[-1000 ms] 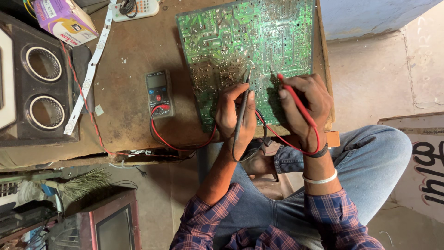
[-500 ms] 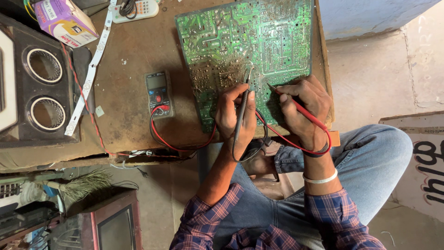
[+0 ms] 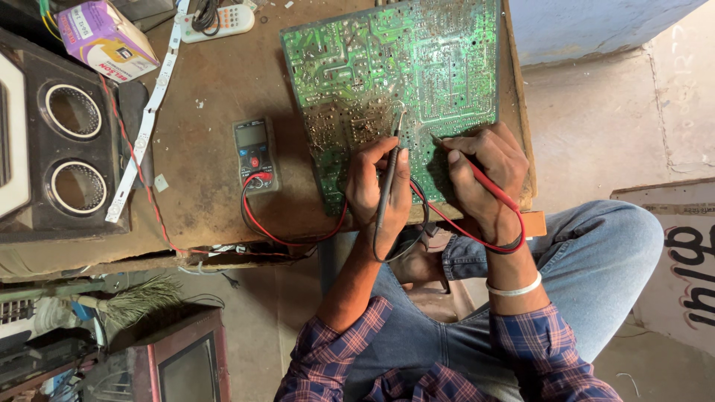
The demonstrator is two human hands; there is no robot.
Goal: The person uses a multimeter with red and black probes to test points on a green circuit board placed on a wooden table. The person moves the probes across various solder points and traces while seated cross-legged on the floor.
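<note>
Both hands pinch probes like pens: left hand (image 3: 376, 195) closed on the black probe (image 3: 389, 179), right hand (image 3: 484, 175) closed on the red probe (image 3: 488, 184). Both tips sit on the green board (image 3: 387, 67), black tip at centre frame, red tip just right of it, the two close but apart.

Sweeping from the left edge: a black speaker box (image 3: 59, 141) fills the left side, with a purple carton (image 3: 104, 37) above it at upper left. A white strip (image 3: 145, 126) runs diagonally down beside them. Next comes bare brown bench (image 3: 208, 112), open room here, then the meter (image 3: 255, 155) lying flat, well left of the hands. Its red lead (image 3: 298, 237) loops along the bench's near edge to the left hand.

Centre frame, the board lies flat, its lower edge under both hands and near the bench's front edge. Its right edge runs almost flush with the bench's right side, little room there. Past that, bare concrete floor (image 3: 596, 126) on the right, open. A remote (image 3: 223, 18) sits at the top edge.
</note>
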